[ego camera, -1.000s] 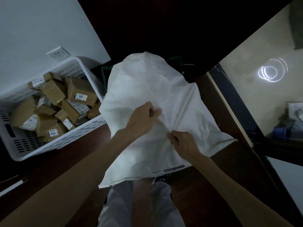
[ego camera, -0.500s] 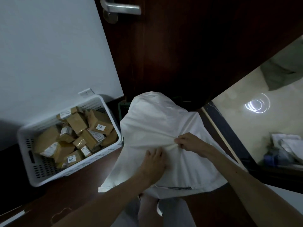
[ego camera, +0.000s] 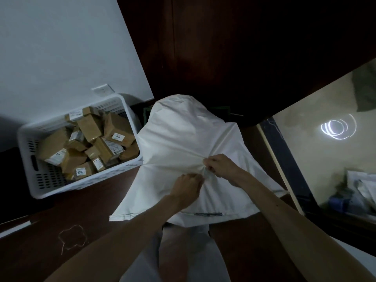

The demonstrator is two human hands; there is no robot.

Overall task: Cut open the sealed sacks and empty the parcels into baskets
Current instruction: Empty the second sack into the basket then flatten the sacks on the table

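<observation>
A large white sack (ego camera: 183, 137) stands in front of me, its lower hem hanging over my legs. My left hand (ego camera: 187, 188) grips a bunch of the sack's cloth near its middle. Right beside it, my right hand (ego camera: 220, 166) pinches the same gathered fold, and creases fan out from that spot. What is inside the sack is hidden. To the left stands a white plastic basket (ego camera: 26, 143) holding several brown cardboard parcels (ego camera: 91, 147) with white labels.
A dark wooden door (ego camera: 223, 47) rises behind the sack and a pale wall (ego camera: 61, 47) with a socket stands behind the basket. A loose loop of string (ego camera: 71, 239) lies on the dark floor at lower left. Glossy beige floor with clutter lies at right.
Both hands have drawn together on the sack: the left has closed from a flat touch into a grip on the cloth beside the right. The view has tilted down a little.
</observation>
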